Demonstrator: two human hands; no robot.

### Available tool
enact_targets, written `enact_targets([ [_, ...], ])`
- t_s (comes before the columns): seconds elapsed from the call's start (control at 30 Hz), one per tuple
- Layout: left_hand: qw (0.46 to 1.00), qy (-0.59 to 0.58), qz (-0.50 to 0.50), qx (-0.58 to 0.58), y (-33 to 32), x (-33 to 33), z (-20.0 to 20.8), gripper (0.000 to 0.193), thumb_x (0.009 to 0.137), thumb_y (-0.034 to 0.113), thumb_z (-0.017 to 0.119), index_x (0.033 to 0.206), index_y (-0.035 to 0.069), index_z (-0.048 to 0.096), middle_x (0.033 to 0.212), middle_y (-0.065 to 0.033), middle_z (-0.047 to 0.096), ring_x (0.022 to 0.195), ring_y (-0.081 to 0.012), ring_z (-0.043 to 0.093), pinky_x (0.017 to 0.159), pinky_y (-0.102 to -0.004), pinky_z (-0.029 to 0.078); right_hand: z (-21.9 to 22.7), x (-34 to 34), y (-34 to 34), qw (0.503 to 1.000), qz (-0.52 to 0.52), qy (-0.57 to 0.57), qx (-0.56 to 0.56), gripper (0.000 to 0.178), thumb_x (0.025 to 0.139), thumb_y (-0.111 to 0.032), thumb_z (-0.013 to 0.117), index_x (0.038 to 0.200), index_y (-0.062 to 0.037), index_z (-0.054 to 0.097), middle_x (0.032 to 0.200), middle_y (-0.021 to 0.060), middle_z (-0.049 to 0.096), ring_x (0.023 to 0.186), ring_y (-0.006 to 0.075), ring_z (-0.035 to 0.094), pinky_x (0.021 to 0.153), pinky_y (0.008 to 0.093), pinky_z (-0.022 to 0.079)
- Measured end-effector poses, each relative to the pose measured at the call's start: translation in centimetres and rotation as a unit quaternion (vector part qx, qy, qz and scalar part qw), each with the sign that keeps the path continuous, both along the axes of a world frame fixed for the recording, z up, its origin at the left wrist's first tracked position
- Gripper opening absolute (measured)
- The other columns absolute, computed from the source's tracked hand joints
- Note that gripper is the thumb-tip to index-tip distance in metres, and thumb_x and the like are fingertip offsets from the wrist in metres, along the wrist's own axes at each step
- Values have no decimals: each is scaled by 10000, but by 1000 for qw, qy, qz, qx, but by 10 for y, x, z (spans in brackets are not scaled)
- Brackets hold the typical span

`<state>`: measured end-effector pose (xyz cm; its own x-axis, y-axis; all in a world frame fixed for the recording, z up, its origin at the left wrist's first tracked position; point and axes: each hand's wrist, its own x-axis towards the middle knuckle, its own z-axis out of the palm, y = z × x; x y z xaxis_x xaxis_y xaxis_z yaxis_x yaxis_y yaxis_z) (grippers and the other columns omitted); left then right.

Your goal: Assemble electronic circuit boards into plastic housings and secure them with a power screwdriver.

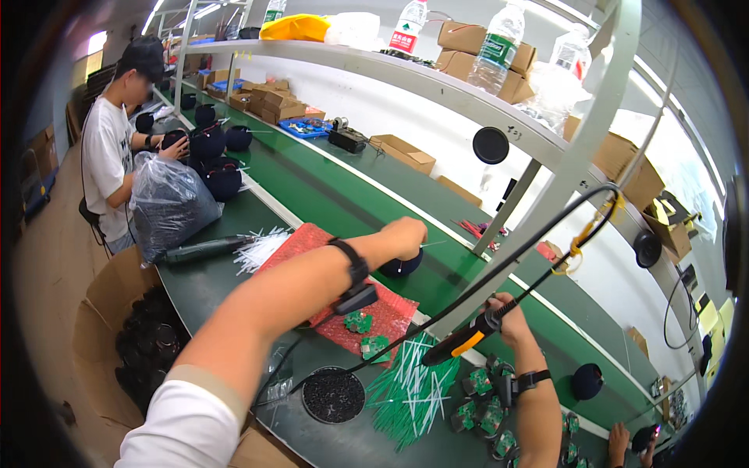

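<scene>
Left arm (273,300): in from lower edge, left of centre; long slant up and right, reaching well out. White short sleeve (183,425) on upper arm, bare skin below. Black strap (353,263) round wrist. Left hand (404,238) the farther out of the two; back of it uppermost, curled, underside hidden, so grip unclear.

Right arm (540,421): in from lower edge, right of centre; bare where seen, steeper, leaning slightly left toward the top. Second black strap (534,380) near wrist. Right hand (511,318) nearer the body, closed in a grip, fingers (499,299) bent over to the left.

Hands well apart.
</scene>
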<state>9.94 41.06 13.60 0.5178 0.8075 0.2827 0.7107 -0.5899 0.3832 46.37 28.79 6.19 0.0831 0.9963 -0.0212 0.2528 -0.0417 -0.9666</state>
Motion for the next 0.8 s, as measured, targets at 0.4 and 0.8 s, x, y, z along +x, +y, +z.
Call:
enact_targets([
  [0.4,996,53,69,6,78,107,-75,266,869,67,685,1119,15,762,1207,-258,698,1108,-387,707,923,-443,587,-59,-39,90,942,72,-318,79,299,894,-225,794,1109,-35,710,858,7,644,790,117,566,724,317,494],
  [0.8,978,-166,-48,-119,103,92,-83,168,892,221,756,994,94,797,929,-143,751,840,-256,703,784,-385,552,-37,-93,98,927,-17,-354,124,447,838,-246,836,1204,-19,717,1030,184,762,932,295,730,865,392,555],
])
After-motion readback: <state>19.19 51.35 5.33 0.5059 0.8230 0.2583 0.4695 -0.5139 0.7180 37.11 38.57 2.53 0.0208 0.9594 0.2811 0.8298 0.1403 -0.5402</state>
